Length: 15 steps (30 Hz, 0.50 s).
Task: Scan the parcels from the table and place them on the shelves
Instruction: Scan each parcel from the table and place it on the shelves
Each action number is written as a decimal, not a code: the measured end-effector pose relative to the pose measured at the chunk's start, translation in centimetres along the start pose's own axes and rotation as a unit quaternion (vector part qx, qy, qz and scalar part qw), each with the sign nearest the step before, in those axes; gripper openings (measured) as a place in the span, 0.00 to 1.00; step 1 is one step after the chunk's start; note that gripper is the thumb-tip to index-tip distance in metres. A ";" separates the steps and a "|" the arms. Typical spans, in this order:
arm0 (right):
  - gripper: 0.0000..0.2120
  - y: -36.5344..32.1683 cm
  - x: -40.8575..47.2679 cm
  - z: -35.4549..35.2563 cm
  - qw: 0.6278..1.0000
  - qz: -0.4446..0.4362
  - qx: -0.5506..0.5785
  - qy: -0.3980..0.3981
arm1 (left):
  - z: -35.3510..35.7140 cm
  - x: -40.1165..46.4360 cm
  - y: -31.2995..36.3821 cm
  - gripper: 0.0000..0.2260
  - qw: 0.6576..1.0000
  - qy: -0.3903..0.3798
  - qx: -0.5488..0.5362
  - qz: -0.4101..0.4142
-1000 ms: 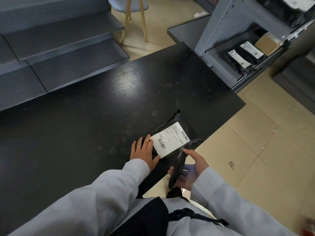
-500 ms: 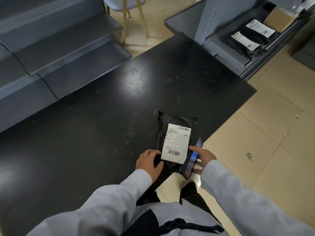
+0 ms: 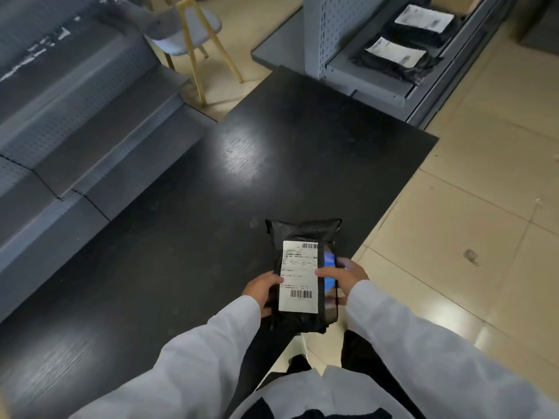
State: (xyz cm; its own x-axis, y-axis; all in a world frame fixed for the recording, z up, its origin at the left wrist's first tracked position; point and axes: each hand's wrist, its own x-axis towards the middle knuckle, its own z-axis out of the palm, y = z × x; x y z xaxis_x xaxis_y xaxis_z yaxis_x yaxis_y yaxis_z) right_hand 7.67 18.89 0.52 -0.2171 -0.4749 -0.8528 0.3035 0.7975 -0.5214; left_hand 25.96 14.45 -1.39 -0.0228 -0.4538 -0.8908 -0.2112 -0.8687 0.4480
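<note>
A black plastic parcel (image 3: 302,231) with a white barcode label (image 3: 299,276) lies at the near right corner of the black table (image 3: 211,207), its near end over the edge. My left hand (image 3: 262,290) grips the parcel's left side. My right hand (image 3: 341,275) holds a phone scanner (image 3: 330,285) with a lit screen against the parcel's right side, thumb on the label's edge. Two black labelled parcels (image 3: 393,57) lie on the grey shelf (image 3: 372,95) at the upper right.
Grey shelving (image 3: 75,137) runs along the table's left side. A chair with wooden legs (image 3: 193,40) stands beyond the table. Beige tiled floor (image 3: 484,237) lies to the right, between the table and the right shelf.
The parcel has turned so its label runs lengthwise toward me and slid nearer the table's edge. My right hand brought the phone up against the parcel's right side.
</note>
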 end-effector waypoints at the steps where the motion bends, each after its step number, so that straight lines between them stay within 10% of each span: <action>1: 0.23 -0.4 -0.2 -1.1 1.000 -0.004 0.002 -0.001 | 0.8 -0.3 0.4 0.11 1.000 -0.002 -0.001 0.005; 15: 0.25 -8.9 -4.7 -24.7 0.967 -0.182 0.176 0.019 | 22.1 -7.4 12.2 0.20 0.950 -0.140 0.138 0.242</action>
State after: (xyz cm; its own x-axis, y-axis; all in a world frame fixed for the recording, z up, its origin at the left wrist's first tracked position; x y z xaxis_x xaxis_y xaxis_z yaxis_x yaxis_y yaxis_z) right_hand -16.91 23.20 9.87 -0.4004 -0.6814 -0.6126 0.4959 0.4011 -0.7702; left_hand 1.98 11.58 8.95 -0.4333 -0.6832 -0.5878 -0.3572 -0.4686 0.8079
